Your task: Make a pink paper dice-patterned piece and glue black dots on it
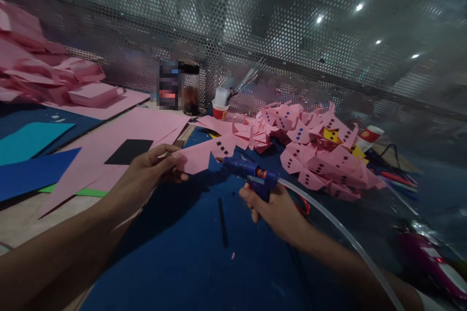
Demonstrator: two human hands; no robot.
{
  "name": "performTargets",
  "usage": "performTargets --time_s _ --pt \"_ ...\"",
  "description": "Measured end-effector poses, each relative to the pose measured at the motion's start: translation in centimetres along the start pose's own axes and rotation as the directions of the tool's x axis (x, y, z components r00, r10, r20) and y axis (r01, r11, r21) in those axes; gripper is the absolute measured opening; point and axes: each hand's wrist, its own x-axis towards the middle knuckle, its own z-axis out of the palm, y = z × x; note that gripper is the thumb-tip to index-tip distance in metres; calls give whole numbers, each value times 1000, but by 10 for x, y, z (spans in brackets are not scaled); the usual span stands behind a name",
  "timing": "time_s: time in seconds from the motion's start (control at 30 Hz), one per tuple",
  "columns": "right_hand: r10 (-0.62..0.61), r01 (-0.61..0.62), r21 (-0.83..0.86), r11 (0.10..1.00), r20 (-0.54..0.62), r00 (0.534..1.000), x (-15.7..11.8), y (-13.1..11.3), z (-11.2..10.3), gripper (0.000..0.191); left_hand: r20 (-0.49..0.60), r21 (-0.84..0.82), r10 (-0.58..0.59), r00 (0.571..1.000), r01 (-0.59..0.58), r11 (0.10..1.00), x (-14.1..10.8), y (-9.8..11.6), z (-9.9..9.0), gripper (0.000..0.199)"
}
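Observation:
My left hand pinches the left end of a pink paper cutout, which has small black squares near its far end. My right hand is wrapped round the grip of a blue glue gun. Its nozzle points left, beside the cutout's right edge; I cannot tell if they touch. A long clear glue stick curves out of the gun's back. Below the hands, a thin black strip lies on the blue board.
Pink paper pieces with dark squares are heaped at right. Left lie pink sheets, a black piece and blue sheets. A red-and-white cup and a jar stand before the perforated metal wall.

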Motion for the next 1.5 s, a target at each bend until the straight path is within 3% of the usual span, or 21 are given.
performTargets --time_s 0.13,0.3,0.5,0.8,1.03,1.2,1.5 --pt "-15 15 -19 1000 -36 999 6 7 -6 47 -66 -123 -19 998 11 992 8 -5 -9 21" --pt "53 -51 -135 990 13 999 11 17 -7 50 -87 -238 6 996 -26 971 14 -4 -16 15" --pt "141 -116 -306 945 62 988 9 14 -10 50 -94 -247 24 995 -47 968 17 -8 -22 18" --pt "112 -106 -417 903 -10 994 17 13 -7 53 -160 -290 -36 986 -12 957 17 -4 -19 22" --pt "94 -87 -422 902 -5 996 21 15 -6 57 -193 -310 -40 980 -22 950 15 1 -13 15" --pt "57 -41 -324 945 41 998 19 8 -3 51 -203 -316 -64 977 -3 949 13 5 -10 16" --pt "-2 33 -324 945 97 995 19 -2 2 41 -164 -318 25 986 -77 945 15 -13 -16 23"
